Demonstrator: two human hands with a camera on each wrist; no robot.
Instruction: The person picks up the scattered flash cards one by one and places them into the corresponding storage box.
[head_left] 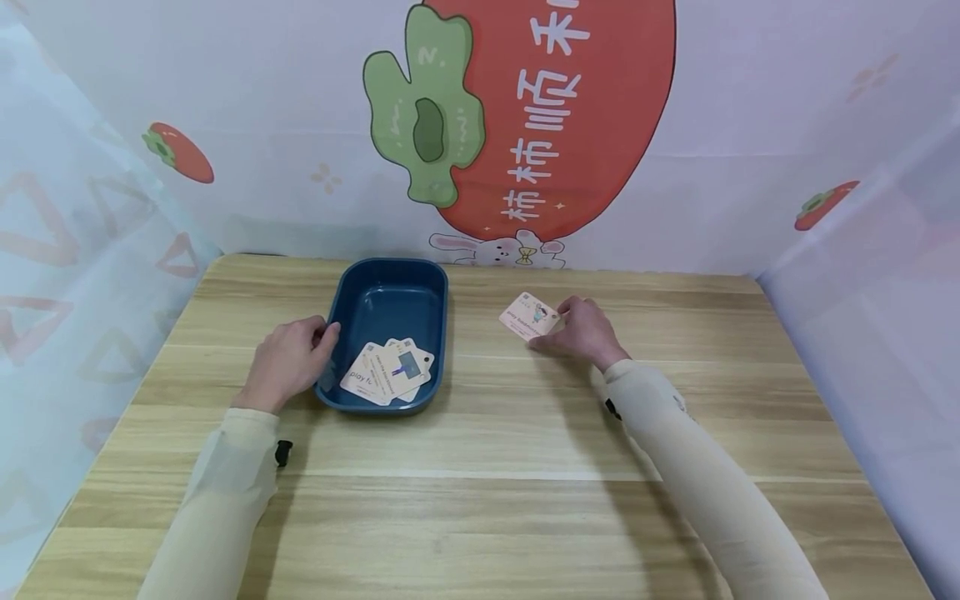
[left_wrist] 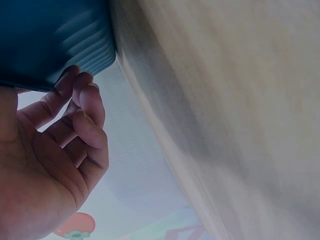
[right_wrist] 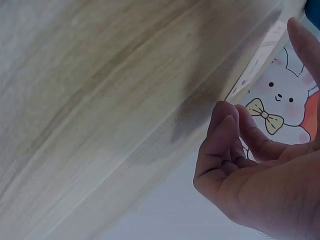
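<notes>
A blue plastic tray stands on the left half of the table. Its left rim is gripped by my left hand, thumb over the edge and fingers bent against the outer wall. Several printed cards lie overlapped in the tray's near end. To the right of the tray, a pale pink card with a small cartoon figure is held at its right side by my right hand. In the right wrist view the card shows nearly edge-on, close to the tabletop, with curled fingertips at its corner.
The wood-grain table meets a white cloth backdrop printed with a large red persimmon and a rabbit. Similar cloth stands along the left side and the right side.
</notes>
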